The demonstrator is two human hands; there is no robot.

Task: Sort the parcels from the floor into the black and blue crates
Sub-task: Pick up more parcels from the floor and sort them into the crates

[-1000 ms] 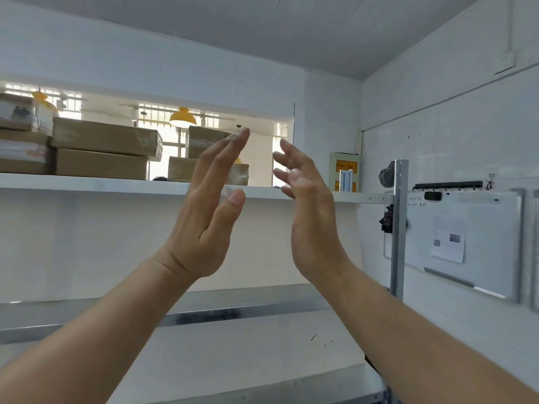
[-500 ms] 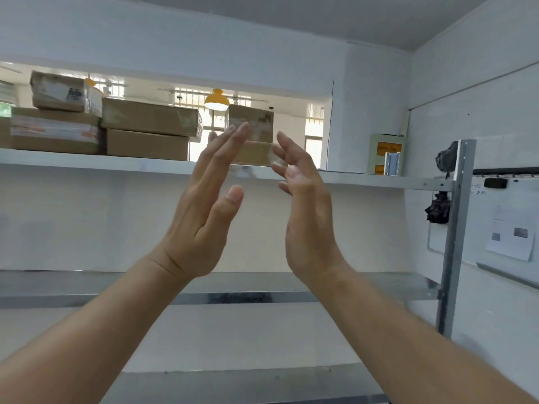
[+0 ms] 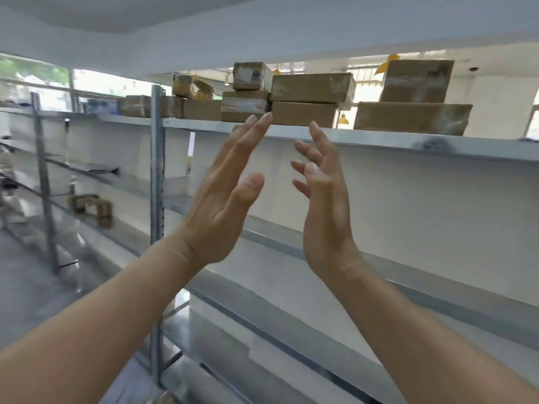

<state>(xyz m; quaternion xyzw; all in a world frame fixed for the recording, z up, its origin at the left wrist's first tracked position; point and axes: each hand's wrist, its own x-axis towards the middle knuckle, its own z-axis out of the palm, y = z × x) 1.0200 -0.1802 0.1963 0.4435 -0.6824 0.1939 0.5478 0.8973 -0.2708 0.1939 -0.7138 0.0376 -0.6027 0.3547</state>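
Note:
My left hand (image 3: 224, 196) and my right hand (image 3: 325, 205) are raised in front of me, palms facing each other a short gap apart, fingers spread and holding nothing. Behind them runs a metal shelf rack (image 3: 408, 141). Several brown cardboard parcels (image 3: 309, 100) are stacked on its top shelf, just above my fingertips. A single small parcel (image 3: 92, 207) lies on a lower shelf at the left. No black or blue crate is in view, and the floor parcels are out of sight.
A grey steel upright (image 3: 157, 199) of the rack stands left of my left forearm, with a second upright (image 3: 43, 182) further left. Windows (image 3: 96, 83) show behind the rack at the upper left. The lower shelves (image 3: 291, 330) run diagonally below my arms.
The view has swung left along the rack, so the whiteboard and right wall are gone. Both hands stay raised and apart; the right fingers have curled slightly.

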